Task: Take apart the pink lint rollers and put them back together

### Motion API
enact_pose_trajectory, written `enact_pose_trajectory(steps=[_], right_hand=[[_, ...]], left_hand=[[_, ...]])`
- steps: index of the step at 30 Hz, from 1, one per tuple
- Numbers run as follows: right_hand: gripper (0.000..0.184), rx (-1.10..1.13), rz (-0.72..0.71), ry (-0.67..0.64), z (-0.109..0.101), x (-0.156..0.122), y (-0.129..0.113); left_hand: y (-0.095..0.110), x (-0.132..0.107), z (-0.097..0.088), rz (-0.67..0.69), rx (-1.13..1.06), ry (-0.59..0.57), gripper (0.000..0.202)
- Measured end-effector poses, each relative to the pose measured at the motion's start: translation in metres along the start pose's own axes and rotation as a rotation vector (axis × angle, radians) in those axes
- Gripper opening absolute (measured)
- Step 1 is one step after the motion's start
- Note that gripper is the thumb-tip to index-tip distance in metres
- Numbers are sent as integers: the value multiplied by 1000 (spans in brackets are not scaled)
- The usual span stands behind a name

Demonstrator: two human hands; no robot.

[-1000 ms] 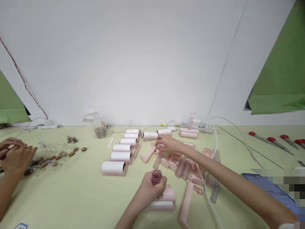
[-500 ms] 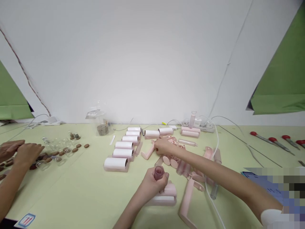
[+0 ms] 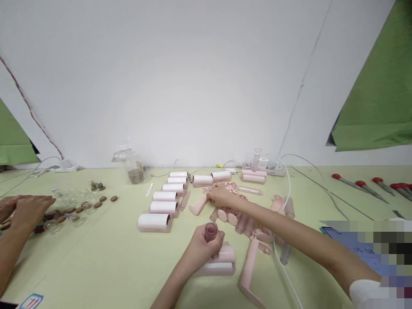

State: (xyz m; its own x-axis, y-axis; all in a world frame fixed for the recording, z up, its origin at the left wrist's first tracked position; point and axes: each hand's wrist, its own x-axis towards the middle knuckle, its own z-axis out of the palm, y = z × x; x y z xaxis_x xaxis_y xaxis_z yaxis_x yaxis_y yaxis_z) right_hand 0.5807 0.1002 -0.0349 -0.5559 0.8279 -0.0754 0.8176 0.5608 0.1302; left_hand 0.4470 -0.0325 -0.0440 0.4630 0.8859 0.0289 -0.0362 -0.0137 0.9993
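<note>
Centrally, left hand (image 3: 201, 249) wrapped around pink tube (image 3: 211, 237), mouth up; roller (image 3: 227, 267) near at 4 o'clock from that hand. At 1 o'clock, right hand (image 3: 222, 196) over pink parts (image 3: 233, 217); cannot tell if grasping. White rolls (image 3: 163, 207) at 10; co-worker's hands (image 3: 32, 210) at 9.

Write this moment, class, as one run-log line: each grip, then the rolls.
left grip: closed around translucent tube | right grip: at pink parts, hold unclear | row of white rolls: left of pink parts
</note>
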Motion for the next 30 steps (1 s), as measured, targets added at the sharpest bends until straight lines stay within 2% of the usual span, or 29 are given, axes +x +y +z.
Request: enact_pose_trajectory(steps=[4,7,12,14,17,21,24,28,30], right_hand=[[17,112,-31,119,4,4,2],[14,236,-52,266,-11,-1,3],[28,491,-74,532,-56,-44,-9],[26,722,-105,658,-66,-67,-22],[19,995,-130,761,-63,-92,-44],[15,998,-128,844,-46,-102,-61],[12,1013,-154,812,-44,-101,-60],[26,1081,-160,612,-53,-96,-56],[23,1082,-175,511,-55,-95,-57]], left_hand=[[-1,2,-1,1,1,9,41],[-2,9,-3,39,-3,-12,41],[-2,30,-6,92,3,-3,41],[-3,37,-7,100,11,-4,40],[-4,40,-7,106,33,5,37],[-2,38,-6,90,49,6,31],[-1,36,-7,87,47,4,23],[-1,36,-9,92,47,7,17],[-1,36,-9,92,40,12,14]])
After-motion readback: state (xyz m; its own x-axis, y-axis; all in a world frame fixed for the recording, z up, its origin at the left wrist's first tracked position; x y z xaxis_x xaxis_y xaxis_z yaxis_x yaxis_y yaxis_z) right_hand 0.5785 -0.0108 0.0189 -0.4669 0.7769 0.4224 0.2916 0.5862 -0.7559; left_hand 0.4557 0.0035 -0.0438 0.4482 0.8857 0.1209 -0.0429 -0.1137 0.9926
